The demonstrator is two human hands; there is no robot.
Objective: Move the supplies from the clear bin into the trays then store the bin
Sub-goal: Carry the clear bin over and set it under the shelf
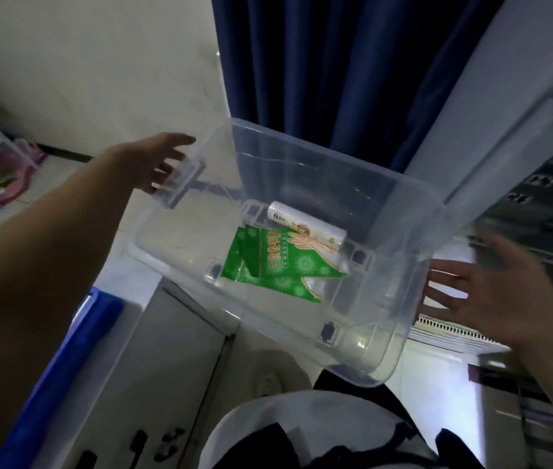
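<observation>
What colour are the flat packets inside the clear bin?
Green packets with pale starburst print, seen in the head view.

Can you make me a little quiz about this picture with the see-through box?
1. True or false: the clear bin has nothing in it.
2. What colour are the flat packets lying on the bottom of the bin?
A. red
B. green
C. yellow
3. Fill in the missing word: the left hand is at the bin's side ______, and the right hand is spread open against the opposite end.

Key
1. False. Green packets and a white roll are inside.
2. B
3. handle
</observation>
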